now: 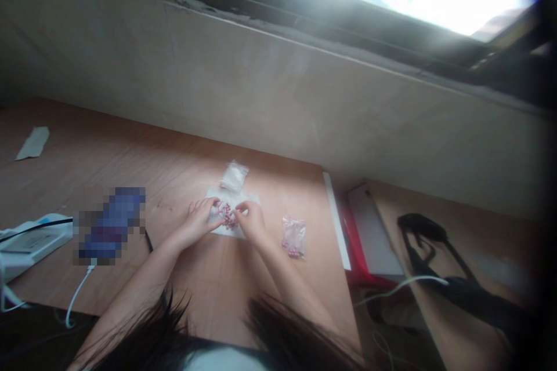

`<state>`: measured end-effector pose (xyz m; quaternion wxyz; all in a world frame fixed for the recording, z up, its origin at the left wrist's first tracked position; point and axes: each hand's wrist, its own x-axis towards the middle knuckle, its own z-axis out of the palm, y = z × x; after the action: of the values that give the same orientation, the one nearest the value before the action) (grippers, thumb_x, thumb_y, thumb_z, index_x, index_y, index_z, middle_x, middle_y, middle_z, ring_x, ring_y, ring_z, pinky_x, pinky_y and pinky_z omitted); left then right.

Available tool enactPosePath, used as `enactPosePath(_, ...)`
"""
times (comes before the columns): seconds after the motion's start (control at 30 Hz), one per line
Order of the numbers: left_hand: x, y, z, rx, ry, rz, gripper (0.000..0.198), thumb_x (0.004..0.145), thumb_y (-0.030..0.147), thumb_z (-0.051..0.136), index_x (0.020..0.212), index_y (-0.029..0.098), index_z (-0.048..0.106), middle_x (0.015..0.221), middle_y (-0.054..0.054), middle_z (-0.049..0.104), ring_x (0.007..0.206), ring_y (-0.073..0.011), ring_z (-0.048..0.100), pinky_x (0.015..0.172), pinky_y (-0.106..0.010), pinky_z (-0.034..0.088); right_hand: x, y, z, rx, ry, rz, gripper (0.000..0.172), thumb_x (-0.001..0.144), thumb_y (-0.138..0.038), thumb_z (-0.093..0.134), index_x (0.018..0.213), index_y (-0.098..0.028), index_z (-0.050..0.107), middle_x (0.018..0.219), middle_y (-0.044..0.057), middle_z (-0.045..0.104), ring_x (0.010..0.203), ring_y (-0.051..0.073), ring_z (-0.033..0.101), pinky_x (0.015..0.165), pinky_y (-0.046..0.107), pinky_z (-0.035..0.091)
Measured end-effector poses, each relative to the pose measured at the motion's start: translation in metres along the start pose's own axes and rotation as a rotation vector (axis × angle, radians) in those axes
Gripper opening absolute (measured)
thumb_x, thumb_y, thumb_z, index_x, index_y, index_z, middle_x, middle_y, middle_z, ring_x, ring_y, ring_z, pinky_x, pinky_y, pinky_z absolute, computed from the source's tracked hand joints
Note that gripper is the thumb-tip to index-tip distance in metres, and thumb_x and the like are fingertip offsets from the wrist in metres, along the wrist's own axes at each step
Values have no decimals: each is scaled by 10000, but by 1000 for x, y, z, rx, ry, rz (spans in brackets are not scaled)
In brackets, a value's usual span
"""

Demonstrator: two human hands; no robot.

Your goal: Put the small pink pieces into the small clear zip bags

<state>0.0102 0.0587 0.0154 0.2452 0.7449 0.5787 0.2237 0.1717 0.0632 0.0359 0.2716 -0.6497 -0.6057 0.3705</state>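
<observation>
My left hand point(201, 218) and my right hand point(250, 219) meet over a white sheet point(219, 227) lying on the wooden table point(183, 278). Between them sits a small cluster of pink beads point(228, 217). Both hands have their fingers pinched toward the beads, but what each pinch holds is too small to make out. A small clear bag of pink beads point(293, 237) lies just right of my right hand. Another clear bag with white contents point(234, 175) lies beyond the sheet, toward the wall.
A blurred-out phone point(111, 225) with a white cable point(76, 295) lies at left, next to a white device point(30, 243). A paper scrap point(33, 143) sits far left. Right of the table stand a red-and-white board point(369, 232) and a black strap point(439, 261).
</observation>
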Motion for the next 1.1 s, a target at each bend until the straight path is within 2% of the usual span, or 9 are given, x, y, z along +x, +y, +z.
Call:
enactPosePath(0.13,-1,-2,1,-1,-6,9,411,666,405,547,999,179,461,1004,-77,551,941,-237,492,813,-365,343,0,20,1,-221,-42,-71,72,634,-170,569,674,-134,616,727,62,625,704,138,556,652,225,404)
enactPosePath(0.23,-2,-3,3,-1,-4,13,426,660,406,553,1005,173,460,1008,-81,552,951,-238,491,815,-356,344,0,23,4,-235,-64,-69,77,650,-177,562,675,-134,621,720,60,626,685,127,549,642,215,391)
enactPosePath(0.43,-1,-6,3,-10,-12,-6,442,649,416,555,1009,178,463,1013,-79,550,952,-242,493,820,-361,339,3,20,4,-173,-112,45,50,624,-171,580,631,-127,602,665,54,617,618,125,543,570,212,379)
enactPosePath(0.57,-1,-4,3,-9,-13,-16,454,652,420,550,1021,175,453,1021,-81,546,973,-248,481,829,-367,333,2,10,0,-9,-15,19,81,663,-190,543,668,-129,596,655,42,604,609,127,543,583,224,392)
enactPosePath(0.67,-1,0,5,-8,-10,-3,447,657,419,543,1015,167,452,997,-84,552,954,-252,490,818,-376,339,-3,-6,-3,74,22,-62,140,688,-259,533,698,-140,609,693,42,593,635,138,538,620,253,403)
enactPosePath(0.77,0,3,7,-25,15,15,436,660,402,542,1013,166,444,982,-82,554,938,-251,498,817,-384,341,-14,-20,-4,73,45,-140,171,696,-299,535,730,-165,636,781,59,568,776,168,522,734,299,388)
enactPosePath(0.87,2,8,7,-66,55,29,439,648,351,559,1024,168,427,1005,-88,541,955,-249,492,830,-391,337,-23,-25,-3,72,61,-145,172,682,-317,555,756,-189,643,864,68,539,878,190,485,801,336,359)
enactPosePath(1.0,1,21,4,-114,112,59,461,636,306,573,1039,156,406,1020,-103,517,974,-249,475,842,-401,335,-29,-20,-3,176,-21,-155,122,677,-258,551,726,-169,619,790,50,569,792,173,519,708,301,401)
enactPosePath(1.1,-2,33,-4,-221,109,83,499,642,326,580,1065,151,380,997,-92,513,965,-231,478,841,-384,348,-30,-20,-11,233,-9,-138,127,707,-238,504,705,-153,597,708,40,583,676,153,539,624,277,412)
